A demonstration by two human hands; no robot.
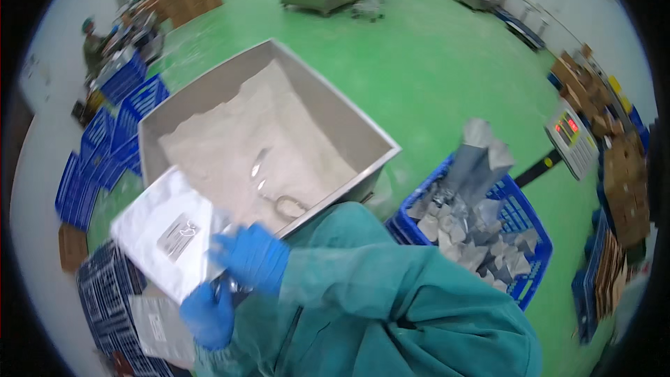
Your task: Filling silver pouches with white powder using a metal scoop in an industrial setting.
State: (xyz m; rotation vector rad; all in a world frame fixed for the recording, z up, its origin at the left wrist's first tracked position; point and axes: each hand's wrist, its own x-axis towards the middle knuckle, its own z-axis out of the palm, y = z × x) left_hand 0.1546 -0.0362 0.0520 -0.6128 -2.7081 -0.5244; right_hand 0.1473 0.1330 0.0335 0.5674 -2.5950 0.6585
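My right hand (254, 259), in a blue glove, is on the right edge of a white bag (162, 230) with a printed label (179, 235). Below it, my gloved left hand (209, 317) grips the bag's lower corner. The fingertips of both hands are partly hidden or blurred. The bag is tilted and overlaps the near left corner of a large metal bin (335, 110). Pale powder (251, 120) fills much of that bin. A shiny metal scoop (290, 207) lies in the powder near the front wall.
On my right stands a blue crate (534, 277) of silvery bags (473, 220), beside a scale display (570, 139). A grey-white bag (159, 324) lies on a dark crate (99, 293) at lower left. Blue crates (94, 152) line the left. Another person (94, 47) stands beyond them.
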